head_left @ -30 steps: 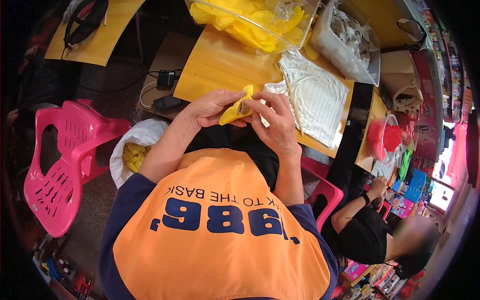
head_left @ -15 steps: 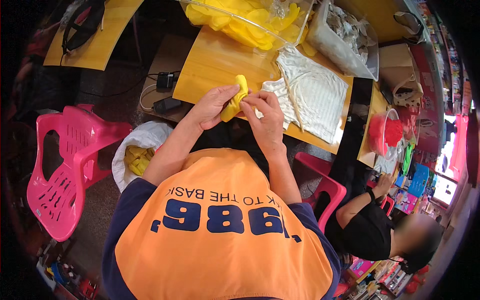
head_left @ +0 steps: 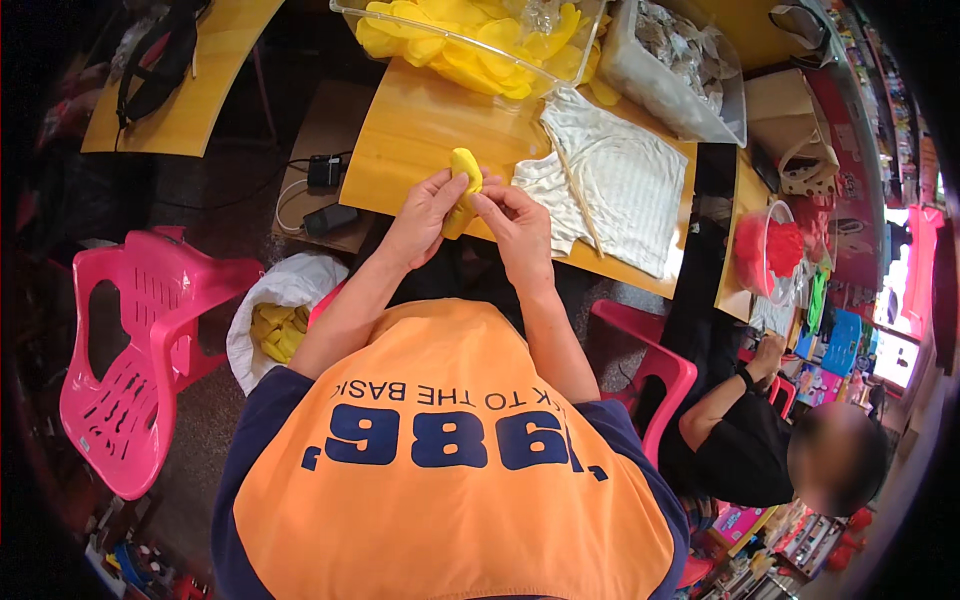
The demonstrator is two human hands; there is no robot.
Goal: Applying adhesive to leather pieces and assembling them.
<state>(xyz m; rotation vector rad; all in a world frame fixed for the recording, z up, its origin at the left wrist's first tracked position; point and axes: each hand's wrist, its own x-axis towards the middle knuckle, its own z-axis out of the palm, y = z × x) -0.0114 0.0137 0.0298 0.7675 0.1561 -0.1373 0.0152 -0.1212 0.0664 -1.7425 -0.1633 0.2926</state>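
Note:
A small yellow fabric piece [head_left: 464,168], rounded at its top end, is held between my two hands over the near edge of the table [head_left: 400,130]. My left hand [head_left: 422,218] is closed on it, the thumb pressed along its side. My right hand [head_left: 522,232] pinches at the piece's right side; its fingertips are partly hidden behind it. To the right of my hands lies a folded white cloth [head_left: 640,185] with a thin wooden stick [head_left: 572,180] on top.
A clear bin [head_left: 470,42] of yellow pieces and a translucent tub [head_left: 650,95] of bagged items stand at the back. A white sack [head_left: 300,270] of yellow pieces sits left. Pink chairs [head_left: 140,360] flank me. A person in black [head_left: 735,440] sits at right.
Both hands have shifted slightly left with the yellow piece. It now stands more upright, and the fingers cover more of its lower part.

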